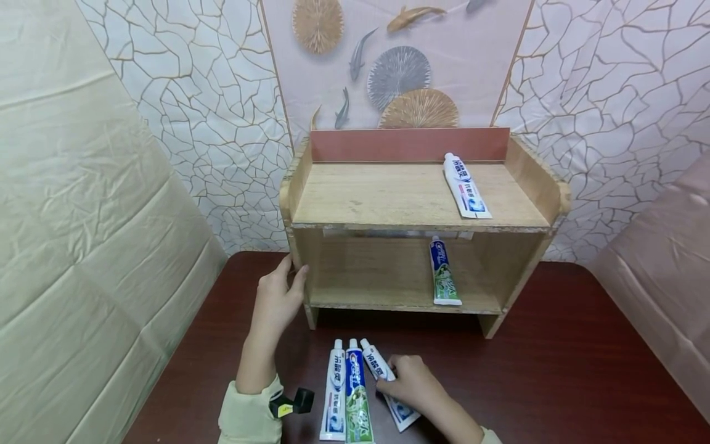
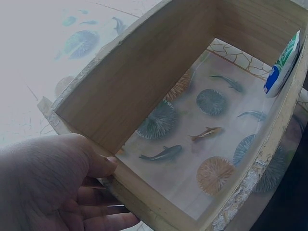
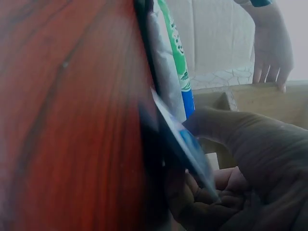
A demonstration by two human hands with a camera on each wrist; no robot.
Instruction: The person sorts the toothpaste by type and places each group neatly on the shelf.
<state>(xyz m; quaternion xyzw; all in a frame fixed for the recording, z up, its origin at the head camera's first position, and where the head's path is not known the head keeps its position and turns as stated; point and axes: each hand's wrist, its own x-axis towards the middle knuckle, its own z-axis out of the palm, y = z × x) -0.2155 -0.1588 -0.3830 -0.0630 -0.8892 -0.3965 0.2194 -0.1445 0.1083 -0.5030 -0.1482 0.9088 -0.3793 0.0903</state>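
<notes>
My left hand [image 1: 277, 300] grips the left side panel of a two-tier wooden shelf [image 1: 360, 194], its thumb on the front edge and its fingers along the outside, as the left wrist view shows. In front of the shelf, my right hand [image 1: 413, 383] holds a white toothpaste tube [image 1: 376, 360] between thumb and fingers. That tube slants, cap end toward the shelf, and the hand covers its middle. Left of it, a blue-green Crest toothpaste tube [image 1: 357, 401] and another white toothpaste tube [image 1: 334, 394] lie side by side on the table, caps toward the shelf.
One white toothpaste tube [image 1: 466, 188] lies on the upper board, right of centre. Below it, a blue-green toothpaste tube [image 1: 444, 274] lies on the lower board. Dark red table [image 1: 582, 370] surrounds the shelf's legs. Fabric-covered panels [image 1: 111, 246] flank both sides, with a patterned backdrop behind.
</notes>
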